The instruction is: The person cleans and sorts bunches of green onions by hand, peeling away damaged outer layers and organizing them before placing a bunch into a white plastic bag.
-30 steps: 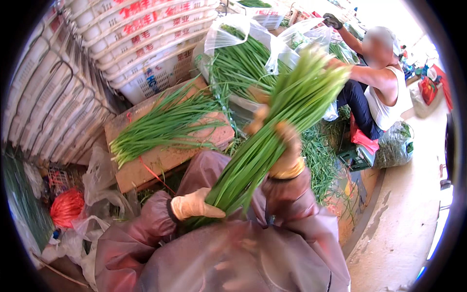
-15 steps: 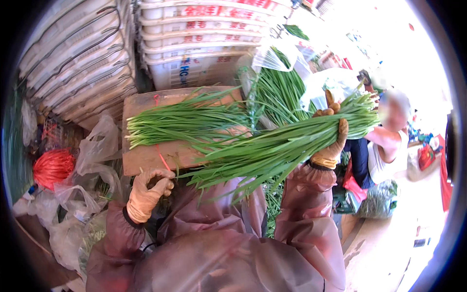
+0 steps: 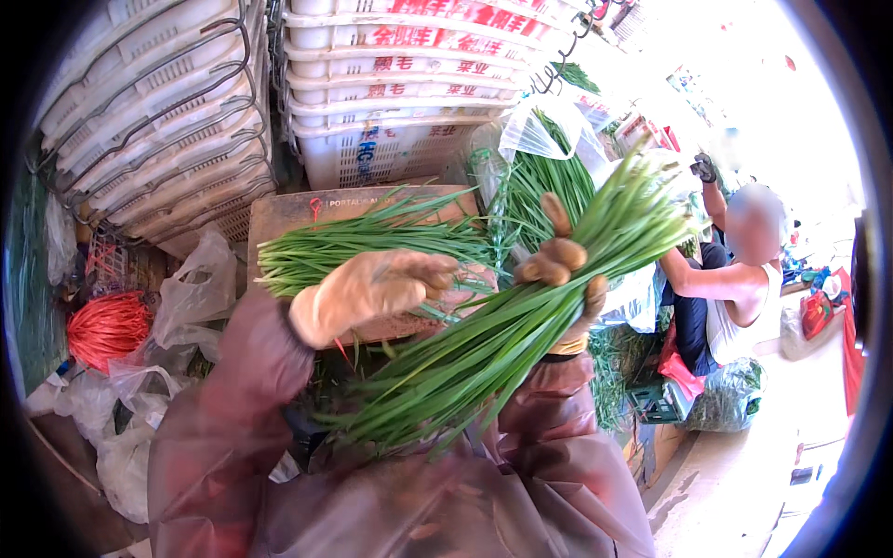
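Note:
A big bunch of green garlic chives (image 3: 474, 358) lies slantwise over my lap, its pale stem ends at the upper right. My right hand (image 3: 561, 263), in a stained glove, is wrapped around it near the stems. My left hand (image 3: 372, 286), in a pale orange glove, is held out over the near side of a brown board (image 3: 279, 216), fingers stretched and nothing in them. Another bunch of garlic chives (image 3: 349, 249) lies on that board, partly behind my left hand. A red tie (image 3: 316, 206) shows at the board's far edge.
Stacked white crates (image 3: 400, 144) stand behind the board, with a second crate stack (image 3: 158, 130) at far left. A bundle of red ties (image 3: 107, 325) sits left among plastic bags (image 3: 200, 293). Bagged chives (image 3: 549, 186) stand beyond my right hand. Another person (image 3: 744, 307) sits at right.
My left hand has risen from the board's near left edge and moved right, its curled fingers now stretched out. My right hand has brought the chives left and nearer, their stems tilted up.

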`<action>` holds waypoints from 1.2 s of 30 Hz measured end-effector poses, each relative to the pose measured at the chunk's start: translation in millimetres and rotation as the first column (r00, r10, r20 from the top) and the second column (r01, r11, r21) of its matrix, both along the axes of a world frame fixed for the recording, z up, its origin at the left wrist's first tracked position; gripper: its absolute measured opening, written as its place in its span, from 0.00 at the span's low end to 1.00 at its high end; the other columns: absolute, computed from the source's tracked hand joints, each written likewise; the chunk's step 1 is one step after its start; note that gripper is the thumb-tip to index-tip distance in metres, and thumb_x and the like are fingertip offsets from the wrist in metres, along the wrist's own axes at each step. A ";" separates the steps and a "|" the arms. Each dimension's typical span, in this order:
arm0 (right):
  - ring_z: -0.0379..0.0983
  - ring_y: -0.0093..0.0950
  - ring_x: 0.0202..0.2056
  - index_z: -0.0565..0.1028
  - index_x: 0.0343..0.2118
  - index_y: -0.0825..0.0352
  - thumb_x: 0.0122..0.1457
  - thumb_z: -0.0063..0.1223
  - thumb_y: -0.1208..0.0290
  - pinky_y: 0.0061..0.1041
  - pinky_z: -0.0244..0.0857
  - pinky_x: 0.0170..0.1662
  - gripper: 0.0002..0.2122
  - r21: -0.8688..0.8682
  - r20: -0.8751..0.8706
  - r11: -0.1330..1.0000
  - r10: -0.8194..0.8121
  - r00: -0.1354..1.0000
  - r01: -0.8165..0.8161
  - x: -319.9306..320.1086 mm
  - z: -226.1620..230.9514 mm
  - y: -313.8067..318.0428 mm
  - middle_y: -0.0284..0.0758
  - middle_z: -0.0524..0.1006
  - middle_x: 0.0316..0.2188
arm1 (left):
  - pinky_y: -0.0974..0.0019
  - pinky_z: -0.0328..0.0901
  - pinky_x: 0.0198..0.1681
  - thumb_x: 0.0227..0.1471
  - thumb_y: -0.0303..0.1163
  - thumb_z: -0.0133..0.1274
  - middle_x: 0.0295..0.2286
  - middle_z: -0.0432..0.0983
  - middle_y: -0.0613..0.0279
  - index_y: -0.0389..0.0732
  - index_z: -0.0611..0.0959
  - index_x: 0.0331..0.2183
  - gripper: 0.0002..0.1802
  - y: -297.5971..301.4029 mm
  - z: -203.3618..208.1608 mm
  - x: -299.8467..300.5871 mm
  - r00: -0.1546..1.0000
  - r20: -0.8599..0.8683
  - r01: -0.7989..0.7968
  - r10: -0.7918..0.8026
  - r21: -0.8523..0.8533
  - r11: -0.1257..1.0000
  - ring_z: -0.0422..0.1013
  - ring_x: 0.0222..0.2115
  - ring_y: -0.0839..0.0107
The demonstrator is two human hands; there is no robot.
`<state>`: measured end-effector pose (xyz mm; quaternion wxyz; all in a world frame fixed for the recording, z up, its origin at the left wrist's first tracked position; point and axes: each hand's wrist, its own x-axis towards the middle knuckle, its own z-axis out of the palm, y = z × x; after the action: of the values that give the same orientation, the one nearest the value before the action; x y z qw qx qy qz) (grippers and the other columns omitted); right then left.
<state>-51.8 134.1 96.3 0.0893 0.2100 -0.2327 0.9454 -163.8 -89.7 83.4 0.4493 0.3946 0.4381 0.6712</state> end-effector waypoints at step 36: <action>0.73 0.25 0.34 0.64 0.51 0.66 0.54 0.57 0.68 0.23 0.69 0.33 0.23 0.459 0.598 0.888 -0.297 0.745 -0.014 42.1 -59.7 -10.8 0.34 0.75 0.38 | 0.64 0.67 0.42 0.48 0.56 0.49 0.43 0.71 0.44 0.36 0.67 0.52 0.39 47.8 -74.4 87.0 0.723 0.686 0.247 -0.075 -0.156 0.956 0.72 0.39 0.61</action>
<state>-9.7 123.3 36.6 0.0267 -0.1375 -0.4693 0.8718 -76.8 -41.8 9.0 0.6777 0.1056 0.2862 0.6690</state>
